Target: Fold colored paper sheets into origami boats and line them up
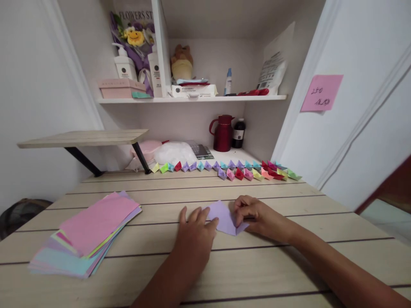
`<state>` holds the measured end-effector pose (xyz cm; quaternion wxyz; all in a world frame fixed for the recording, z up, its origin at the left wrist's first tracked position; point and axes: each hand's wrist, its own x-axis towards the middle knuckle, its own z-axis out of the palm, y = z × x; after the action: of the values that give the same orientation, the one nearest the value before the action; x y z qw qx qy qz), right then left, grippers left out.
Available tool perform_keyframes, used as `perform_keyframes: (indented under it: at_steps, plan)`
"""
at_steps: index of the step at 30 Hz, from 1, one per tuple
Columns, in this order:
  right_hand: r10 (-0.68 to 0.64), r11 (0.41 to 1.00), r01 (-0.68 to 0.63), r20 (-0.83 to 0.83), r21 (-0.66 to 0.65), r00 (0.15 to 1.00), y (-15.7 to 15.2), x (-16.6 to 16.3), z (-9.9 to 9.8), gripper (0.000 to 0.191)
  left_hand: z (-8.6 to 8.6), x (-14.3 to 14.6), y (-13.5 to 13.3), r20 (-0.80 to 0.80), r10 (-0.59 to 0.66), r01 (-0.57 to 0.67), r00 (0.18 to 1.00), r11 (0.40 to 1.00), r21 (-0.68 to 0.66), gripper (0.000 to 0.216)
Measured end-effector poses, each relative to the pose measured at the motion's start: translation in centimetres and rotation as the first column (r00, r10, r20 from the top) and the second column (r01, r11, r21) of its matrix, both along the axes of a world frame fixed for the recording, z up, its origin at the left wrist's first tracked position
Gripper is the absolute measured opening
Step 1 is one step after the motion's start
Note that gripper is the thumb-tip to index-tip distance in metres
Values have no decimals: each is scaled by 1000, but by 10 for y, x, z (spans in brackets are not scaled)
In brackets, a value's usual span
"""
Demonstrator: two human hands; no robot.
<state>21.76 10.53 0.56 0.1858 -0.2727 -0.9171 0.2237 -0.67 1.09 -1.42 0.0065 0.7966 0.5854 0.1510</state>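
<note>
A lilac sheet of paper (224, 217), partly folded, lies flat on the wooden table (224, 265) in front of me. My left hand (194, 235) rests on its left edge with fingers stretched out flat, pressing the paper down. My right hand (253, 214) is at the sheet's right side, its fingers curled in a pinch on a fold of the paper. A row of small folded paper boats (231, 169) in many colours lines the far edge of the table.
A stack of coloured paper sheets (86, 233), pink on top, lies at the left. A raised wooden shelf (83, 137) stands at back left. Behind are a red jug (223, 132), a dark bottle (239, 133) and a cluttered wall shelf (192, 99). A pink note (321, 93) hangs on the right wall.
</note>
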Motion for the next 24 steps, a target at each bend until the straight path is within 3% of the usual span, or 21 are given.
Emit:
perform_keyframes:
  at_steps: [2, 5, 9, 12, 14, 17, 24]
  plan:
    - [-36, 991, 25, 75, 134, 997, -11, -9, 4, 9, 4, -1, 0, 9, 59, -59, 998, 998, 31, 36]
    - [-23, 979, -17, 191, 202, 981, -31, -24, 10, 14, 9, -3, 1, 73, 111, -118, 991, 988, 99, 41]
    - [90, 993, -100, 142, 63, 986, -46, -32, 16, 14, 9, -6, 2, 117, -47, 46, 992, 999, 17, 39]
    - [106, 994, -105, 19, -26, 994, -37, -26, 15, 29, 6, -8, 2, 111, -128, 134, 986, 989, -53, 40]
    - [9, 1000, -8, -45, 22, 999, -26, -20, 11, 39, 4, -10, 2, 111, -139, 145, 984, 988, -52, 45]
    - [-74, 990, 81, -61, 115, 995, -14, -12, 2, 32, 1, -13, 4, 107, -154, 159, 982, 986, -41, 43]
    - [63, 996, -71, 111, 63, 992, -18, -15, -2, 37, 3, -19, 5, 104, -166, 168, 981, 986, -8, 44]
